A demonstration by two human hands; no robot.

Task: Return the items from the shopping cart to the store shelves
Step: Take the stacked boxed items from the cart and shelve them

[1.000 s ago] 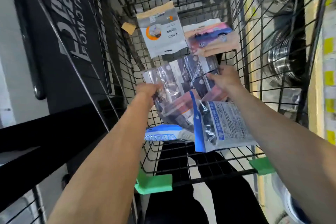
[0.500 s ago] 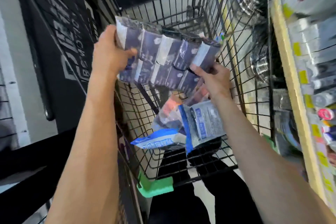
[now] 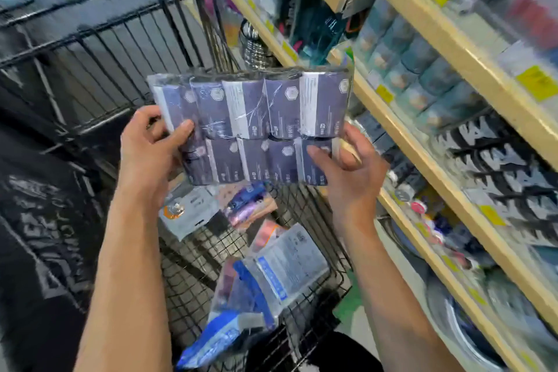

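A clear-wrapped multipack of dark blue and white small packets [image 3: 253, 127] is held up above the black wire shopping cart [image 3: 120, 48]. My left hand [image 3: 148, 154] grips its lower left corner, thumb on the front. My right hand [image 3: 347, 169] holds its lower right corner. Store shelves [image 3: 428, 160] with pale wooden edges and yellow price tags run along the right, close to the pack's right edge. In the cart below lie a white pouch with an orange circle [image 3: 187, 211], a pink and blue packet [image 3: 247, 205] and a blue and white bag [image 3: 280, 275].
Another blue and white pack [image 3: 211, 341] lies at the cart's near end. Teal boxes [image 3: 416, 69] and black and white items [image 3: 501, 166] fill the shelves. A black banner with white lettering [image 3: 39, 220] hangs at the left. A green cart handle piece [image 3: 347, 305] shows low right.
Both hands have lifted the multipack out of the cart and carried it up and to the right toward the shelves. The view has swung right, bringing the shelves into sight.
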